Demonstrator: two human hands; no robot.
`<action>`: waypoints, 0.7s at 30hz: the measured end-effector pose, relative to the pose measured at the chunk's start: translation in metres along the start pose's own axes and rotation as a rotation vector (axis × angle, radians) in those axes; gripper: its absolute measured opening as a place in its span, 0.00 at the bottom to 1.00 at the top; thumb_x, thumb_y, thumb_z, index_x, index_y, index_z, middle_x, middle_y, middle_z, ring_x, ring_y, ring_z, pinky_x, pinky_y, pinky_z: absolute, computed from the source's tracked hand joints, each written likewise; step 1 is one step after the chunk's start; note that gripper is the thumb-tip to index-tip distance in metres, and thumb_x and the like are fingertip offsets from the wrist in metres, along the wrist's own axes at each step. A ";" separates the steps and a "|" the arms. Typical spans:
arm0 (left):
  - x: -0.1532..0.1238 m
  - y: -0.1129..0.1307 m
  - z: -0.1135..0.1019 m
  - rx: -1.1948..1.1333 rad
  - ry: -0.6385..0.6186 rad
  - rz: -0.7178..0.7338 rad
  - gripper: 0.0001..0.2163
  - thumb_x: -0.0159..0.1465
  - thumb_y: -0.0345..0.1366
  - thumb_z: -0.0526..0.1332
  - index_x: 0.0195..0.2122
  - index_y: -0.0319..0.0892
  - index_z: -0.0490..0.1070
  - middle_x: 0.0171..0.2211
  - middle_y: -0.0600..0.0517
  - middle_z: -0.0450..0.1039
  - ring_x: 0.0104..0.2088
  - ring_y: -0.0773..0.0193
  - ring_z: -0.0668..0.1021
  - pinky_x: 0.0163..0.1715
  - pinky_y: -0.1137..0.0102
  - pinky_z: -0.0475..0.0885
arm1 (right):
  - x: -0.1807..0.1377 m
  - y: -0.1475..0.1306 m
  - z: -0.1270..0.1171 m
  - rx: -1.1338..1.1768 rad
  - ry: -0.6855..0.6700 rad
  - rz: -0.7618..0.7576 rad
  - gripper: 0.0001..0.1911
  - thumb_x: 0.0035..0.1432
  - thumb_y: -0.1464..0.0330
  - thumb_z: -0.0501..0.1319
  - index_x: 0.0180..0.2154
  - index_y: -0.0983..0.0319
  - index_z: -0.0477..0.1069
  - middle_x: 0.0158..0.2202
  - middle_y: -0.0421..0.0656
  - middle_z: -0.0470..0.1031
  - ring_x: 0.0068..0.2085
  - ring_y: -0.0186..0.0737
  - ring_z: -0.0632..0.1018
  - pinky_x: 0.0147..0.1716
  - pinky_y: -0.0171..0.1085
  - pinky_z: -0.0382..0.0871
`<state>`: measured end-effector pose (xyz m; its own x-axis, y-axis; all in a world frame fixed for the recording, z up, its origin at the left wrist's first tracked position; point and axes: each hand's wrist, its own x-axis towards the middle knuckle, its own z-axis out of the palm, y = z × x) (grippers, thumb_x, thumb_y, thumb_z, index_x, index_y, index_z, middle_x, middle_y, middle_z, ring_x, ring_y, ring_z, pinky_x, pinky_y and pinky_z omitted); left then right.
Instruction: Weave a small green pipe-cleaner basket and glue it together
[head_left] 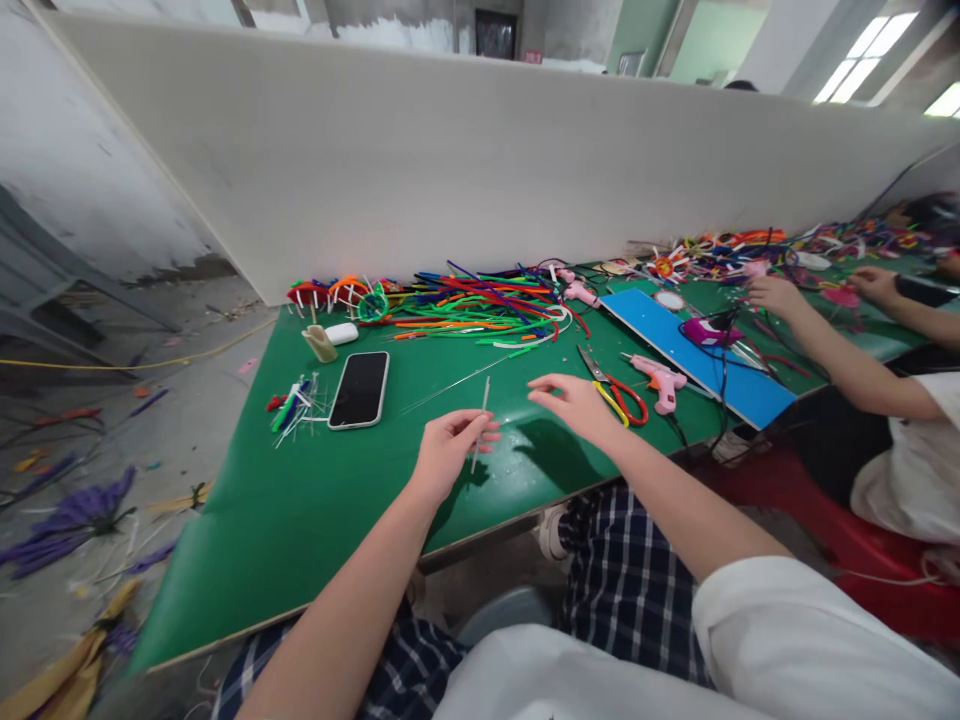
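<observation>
left hand (pixel 446 450) pinching a thin white stick (pixel 484 398) over the green table (pixel 322 510), right hand (pixel 577 402) open beside it.

the left hand's fingers are closed on the lower part of the stick, which stands nearly upright, tilted slightly right, with its lower tip close to the tabletop. the right hand hovers flat with fingers spread and loose, holding nothing, just left of the scissors (pixel 619 398) with red and yellow handles. a pink glue gun (pixel 658 380) lies beyond them, next to a blue board (pixel 739 388). a black phone (pixel 361 389) lies face up to the left, and a pile of coloured pipe cleaners (pixel 480 300) stretches along the table's far edge. a co-worker's hand (pixel 776 295) rests further right.
</observation>
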<state>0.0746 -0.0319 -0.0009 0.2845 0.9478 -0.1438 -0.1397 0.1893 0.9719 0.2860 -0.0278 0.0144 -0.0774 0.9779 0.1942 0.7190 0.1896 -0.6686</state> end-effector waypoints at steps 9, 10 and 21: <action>-0.011 0.009 0.001 0.004 -0.037 -0.077 0.14 0.50 0.41 0.63 0.33 0.35 0.72 0.28 0.46 0.75 0.29 0.63 0.77 0.27 0.71 0.73 | -0.014 0.094 -0.057 -0.776 -0.200 0.543 0.17 0.48 0.58 0.57 0.31 0.67 0.70 0.32 0.53 0.73 0.36 0.48 0.74 0.31 0.38 0.63; -0.012 0.010 0.002 0.002 -0.036 -0.081 0.14 0.50 0.41 0.63 0.33 0.35 0.72 0.28 0.46 0.75 0.28 0.63 0.77 0.27 0.71 0.73 | -0.012 0.096 -0.057 -0.763 -0.206 0.563 0.16 0.46 0.60 0.58 0.30 0.67 0.69 0.30 0.53 0.73 0.35 0.48 0.74 0.30 0.37 0.62; -0.018 0.013 -0.004 -0.025 -0.058 -0.106 0.13 0.50 0.40 0.63 0.32 0.35 0.71 0.27 0.47 0.75 0.27 0.65 0.76 0.26 0.72 0.72 | -0.032 0.095 -0.079 -0.455 -0.086 0.562 0.15 0.51 0.60 0.53 0.37 0.64 0.63 0.26 0.41 0.68 0.25 0.33 0.70 0.23 0.31 0.61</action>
<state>0.0643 -0.0457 0.0134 0.3535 0.9059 -0.2334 -0.1293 0.2944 0.9469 0.4113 -0.0479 0.0019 0.3472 0.9240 -0.1605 0.8809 -0.3800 -0.2822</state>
